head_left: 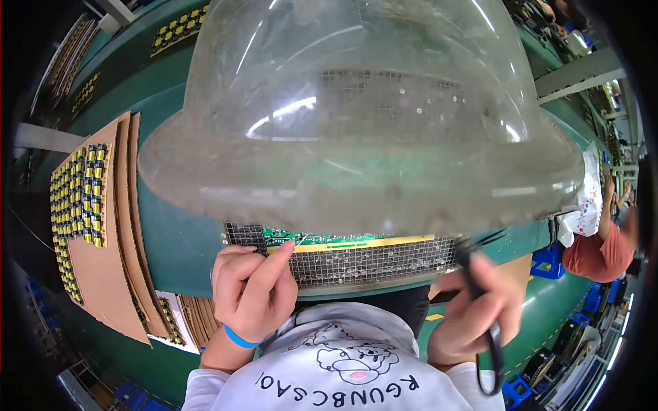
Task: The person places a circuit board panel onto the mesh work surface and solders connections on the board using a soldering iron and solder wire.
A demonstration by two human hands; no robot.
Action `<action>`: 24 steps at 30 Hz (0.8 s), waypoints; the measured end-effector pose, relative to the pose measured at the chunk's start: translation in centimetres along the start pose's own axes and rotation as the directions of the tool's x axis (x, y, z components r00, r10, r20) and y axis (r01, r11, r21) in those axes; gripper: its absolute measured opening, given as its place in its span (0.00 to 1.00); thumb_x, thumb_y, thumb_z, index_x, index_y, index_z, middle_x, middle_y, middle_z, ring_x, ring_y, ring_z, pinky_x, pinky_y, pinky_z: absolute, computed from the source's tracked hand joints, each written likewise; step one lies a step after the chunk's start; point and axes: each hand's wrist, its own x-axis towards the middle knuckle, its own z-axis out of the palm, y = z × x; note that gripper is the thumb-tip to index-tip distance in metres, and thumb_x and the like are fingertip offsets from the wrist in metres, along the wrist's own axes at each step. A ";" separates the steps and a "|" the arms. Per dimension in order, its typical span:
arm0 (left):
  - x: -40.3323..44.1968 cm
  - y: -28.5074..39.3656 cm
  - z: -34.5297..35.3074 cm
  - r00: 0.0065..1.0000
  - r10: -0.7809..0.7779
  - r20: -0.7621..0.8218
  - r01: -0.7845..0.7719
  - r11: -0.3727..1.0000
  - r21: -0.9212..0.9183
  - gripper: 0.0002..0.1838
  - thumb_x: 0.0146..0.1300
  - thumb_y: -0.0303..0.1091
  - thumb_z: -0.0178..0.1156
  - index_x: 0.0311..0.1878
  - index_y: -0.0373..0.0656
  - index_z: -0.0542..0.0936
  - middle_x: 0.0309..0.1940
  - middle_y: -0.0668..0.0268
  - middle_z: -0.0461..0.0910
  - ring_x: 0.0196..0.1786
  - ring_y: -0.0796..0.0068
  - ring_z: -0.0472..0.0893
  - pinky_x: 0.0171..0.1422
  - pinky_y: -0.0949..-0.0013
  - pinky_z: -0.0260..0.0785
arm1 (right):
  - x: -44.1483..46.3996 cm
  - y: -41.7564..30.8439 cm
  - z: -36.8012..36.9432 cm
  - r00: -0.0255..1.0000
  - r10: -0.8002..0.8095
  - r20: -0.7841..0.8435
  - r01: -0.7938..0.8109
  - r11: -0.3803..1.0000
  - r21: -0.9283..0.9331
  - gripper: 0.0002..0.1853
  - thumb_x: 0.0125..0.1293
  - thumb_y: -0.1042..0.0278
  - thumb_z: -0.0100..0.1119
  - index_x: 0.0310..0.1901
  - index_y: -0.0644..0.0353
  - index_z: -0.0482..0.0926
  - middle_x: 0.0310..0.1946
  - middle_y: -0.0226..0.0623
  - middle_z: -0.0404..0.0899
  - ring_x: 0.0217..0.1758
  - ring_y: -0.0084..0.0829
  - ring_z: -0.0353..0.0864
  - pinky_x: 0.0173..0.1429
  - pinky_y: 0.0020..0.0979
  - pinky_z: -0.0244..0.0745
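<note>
A green circuit board [322, 240] with a yellow edge strip lies on a wire-mesh tray [363, 266], its far part hidden beneath a clear plastic hood. At the board's left end, my left hand [250, 284] is closed in a pinch, with a thin pale wire [300, 240] showing at the fingertips. To the right of the tray, my right hand [480, 301] grips what looks like a soldering iron [471, 264] with a black handle and a looping black cord. Motion blurs this hand, and the tool's tip cannot be made out.
The large transparent hood [363, 157] hangs low over the tray. Cardboard sheets [110, 267] bearing many yellow-and-black components [89, 185] stand at the left. A co-worker in a red shirt [600, 250] sits at the right, near a blue stool [547, 262].
</note>
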 end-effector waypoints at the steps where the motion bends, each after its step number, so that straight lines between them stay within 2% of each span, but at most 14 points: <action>1: 0.0 0.0 0.0 1.000 0.000 0.000 0.000 1.000 -0.001 0.21 0.43 0.16 0.63 0.43 0.42 0.85 0.27 0.68 0.68 0.28 0.70 0.70 0.37 0.66 0.72 | -0.1 0.8 0.1 0.982 0.093 -0.166 -0.099 0.995 -0.023 0.21 0.74 0.57 0.40 0.43 0.70 0.74 0.19 0.42 0.75 0.16 0.27 0.72 0.30 0.27 0.71; 2: -0.1 -0.1 0.1 1.000 0.004 -0.003 -0.004 1.000 -0.003 0.21 0.43 0.16 0.63 0.44 0.42 0.85 0.27 0.68 0.68 0.28 0.70 0.70 0.37 0.66 0.72 | 0.6 2.8 -0.2 0.962 0.047 -0.268 -0.048 0.999 0.003 0.21 0.74 0.57 0.39 0.45 0.70 0.74 0.22 0.42 0.76 0.19 0.26 0.72 0.30 0.26 0.69; 3: -0.1 -0.1 0.1 1.000 0.008 -0.005 -0.008 1.000 -0.005 0.21 0.42 0.16 0.63 0.44 0.42 0.85 0.27 0.68 0.68 0.28 0.70 0.70 0.37 0.65 0.72 | 1.0 4.8 -1.1 0.943 0.043 -0.329 -0.045 0.999 0.002 0.22 0.75 0.58 0.37 0.47 0.72 0.72 0.21 0.45 0.77 0.21 0.29 0.75 0.32 0.27 0.74; 4: -0.1 -0.1 0.0 1.000 0.009 -0.005 -0.009 1.000 -0.004 0.21 0.42 0.16 0.63 0.44 0.42 0.85 0.27 0.68 0.68 0.28 0.70 0.70 0.37 0.65 0.72 | 1.5 6.3 -1.1 0.914 0.061 -0.400 -0.049 0.998 0.039 0.20 0.75 0.61 0.39 0.47 0.72 0.73 0.23 0.45 0.77 0.21 0.29 0.75 0.33 0.24 0.73; 5: 0.0 0.0 0.0 1.000 0.008 -0.004 -0.008 1.000 -0.001 0.21 0.43 0.16 0.63 0.44 0.42 0.85 0.28 0.68 0.69 0.28 0.69 0.70 0.37 0.65 0.72 | 1.8 7.0 -1.2 0.892 0.132 -0.432 -0.163 0.986 -0.036 0.16 0.74 0.65 0.42 0.49 0.71 0.75 0.26 0.43 0.79 0.24 0.25 0.76 0.32 0.22 0.72; 7: 0.0 0.0 0.1 1.000 0.006 -0.004 -0.006 1.000 0.004 0.20 0.43 0.17 0.63 0.43 0.42 0.85 0.28 0.67 0.69 0.28 0.69 0.70 0.38 0.65 0.72 | 2.3 8.3 -2.3 0.946 0.254 -0.204 -0.277 0.957 -0.091 0.13 0.73 0.70 0.46 0.50 0.69 0.76 0.30 0.41 0.81 0.26 0.22 0.76 0.30 0.22 0.72; 9: 0.0 0.1 0.3 1.000 -0.007 -0.022 0.007 1.000 0.001 0.17 0.42 0.17 0.63 0.39 0.41 0.84 0.28 0.67 0.69 0.27 0.68 0.69 0.35 0.65 0.70 | 2.3 7.8 -2.1 0.952 0.246 -0.182 -0.265 0.960 -0.089 0.13 0.72 0.71 0.48 0.51 0.67 0.76 0.30 0.38 0.81 0.27 0.19 0.76 0.31 0.21 0.72; 11: -0.1 0.1 0.3 1.000 -0.008 -0.021 0.009 1.000 0.013 0.16 0.41 0.17 0.63 0.37 0.41 0.83 0.28 0.66 0.69 0.28 0.67 0.69 0.34 0.66 0.68 | 2.0 5.9 -1.7 0.944 0.183 -0.276 -0.225 0.966 -0.130 0.12 0.71 0.71 0.49 0.51 0.68 0.76 0.31 0.40 0.81 0.26 0.20 0.76 0.33 0.21 0.72; 13: -0.2 0.2 0.1 1.000 -0.007 -0.019 0.007 1.000 0.023 0.14 0.40 0.17 0.63 0.34 0.41 0.82 0.28 0.66 0.70 0.28 0.67 0.70 0.33 0.66 0.66 | 1.0 4.5 -1.9 0.968 0.132 -0.214 -0.127 0.991 0.035 0.12 0.69 0.70 0.52 0.49 0.69 0.75 0.27 0.44 0.81 0.25 0.24 0.79 0.33 0.23 0.75; 15: -0.3 0.6 -0.3 0.995 -0.068 0.075 0.066 0.997 0.033 0.15 0.51 0.15 0.58 0.43 0.38 0.83 0.29 0.65 0.70 0.30 0.70 0.70 0.40 0.64 0.70 | -0.2 2.3 -1.5 0.984 0.155 -0.083 -0.139 0.975 0.174 0.15 0.65 0.68 0.58 0.49 0.69 0.75 0.26 0.44 0.82 0.26 0.27 0.82 0.34 0.25 0.77; 17: -0.1 0.6 -0.2 0.995 -0.066 0.074 0.064 0.997 0.033 0.16 0.51 0.15 0.58 0.43 0.38 0.83 0.29 0.65 0.70 0.30 0.70 0.69 0.41 0.65 0.70 | -0.3 1.2 -1.9 0.976 0.068 0.205 -0.092 0.989 0.114 0.16 0.60 0.69 0.63 0.47 0.70 0.75 0.28 0.45 0.83 0.27 0.30 0.84 0.33 0.27 0.79; 18: -0.1 0.6 -0.1 0.995 -0.066 0.071 0.064 0.997 0.035 0.16 0.51 0.15 0.58 0.43 0.38 0.83 0.29 0.65 0.70 0.30 0.70 0.69 0.41 0.65 0.70 | -0.4 1.3 -1.3 0.978 -0.008 0.210 -0.029 0.985 0.171 0.16 0.57 0.73 0.64 0.46 0.72 0.76 0.27 0.45 0.84 0.25 0.31 0.83 0.30 0.27 0.79; 20: 0.0 0.6 0.0 0.995 -0.066 0.069 0.064 0.997 0.031 0.16 0.51 0.15 0.58 0.43 0.38 0.83 0.29 0.65 0.70 0.30 0.70 0.69 0.42 0.65 0.70 | 0.5 0.8 -0.1 0.960 -0.116 0.255 0.081 0.986 0.143 0.16 0.54 0.75 0.66 0.44 0.74 0.77 0.26 0.44 0.83 0.19 0.28 0.80 0.24 0.25 0.75; 24: 0.1 0.5 -0.1 0.995 -0.060 0.076 0.056 0.997 0.052 0.17 0.50 0.15 0.58 0.44 0.38 0.83 0.29 0.65 0.70 0.29 0.70 0.69 0.42 0.65 0.70 | 1.8 -0.3 1.4 0.946 -0.205 0.252 0.184 0.977 0.104 0.16 0.53 0.77 0.67 0.43 0.74 0.78 0.26 0.43 0.83 0.15 0.27 0.76 0.20 0.25 0.71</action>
